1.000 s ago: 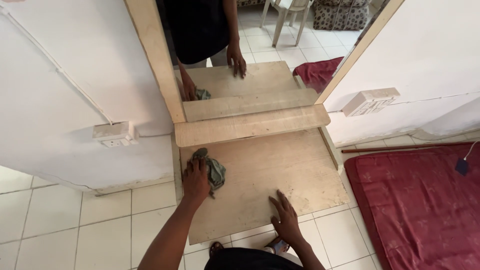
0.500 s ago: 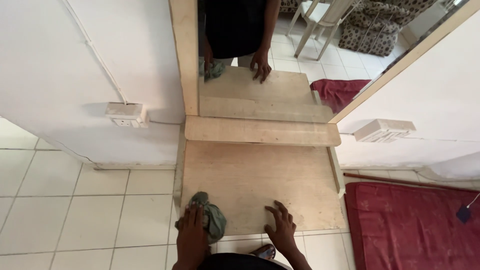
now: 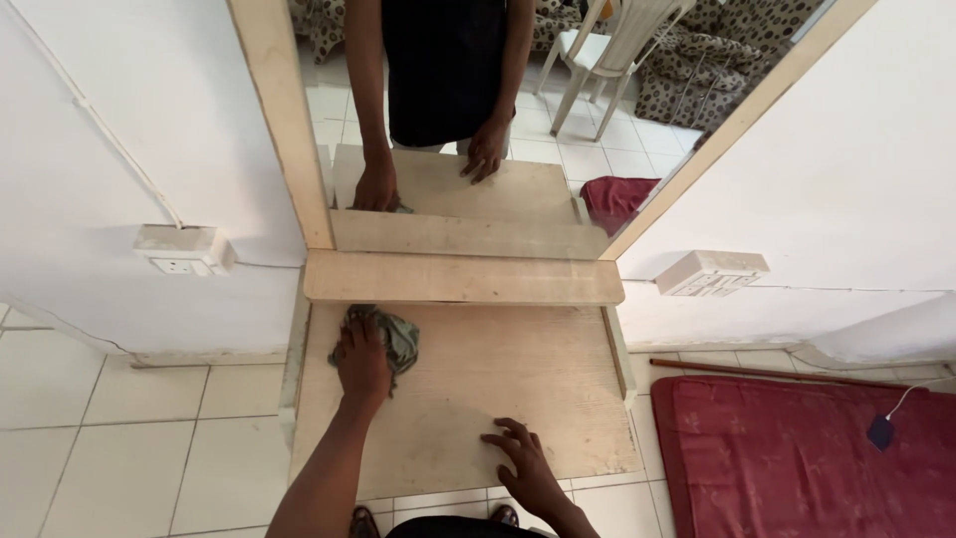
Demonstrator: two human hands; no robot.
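While the right hand [image 3: 523, 460] is spread flat and empty on the wooden shelf [image 3: 518, 369], a soft, light rag [image 3: 390, 334], easily bunched anywhere, is pressed under the left hand [image 3: 361, 361] near the mirror [image 3: 468, 120].

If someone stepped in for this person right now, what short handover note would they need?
Left hand: pressed flat on a crumpled green cloth, at the back left of the low wooden board, just below the mirror ledge.
Right hand: empty, fingers spread, braced on the board's front edge.
Done: cannot tell how much has been wiped; the surface looks pale and patchy.
Left: probably the middle and right of the board.
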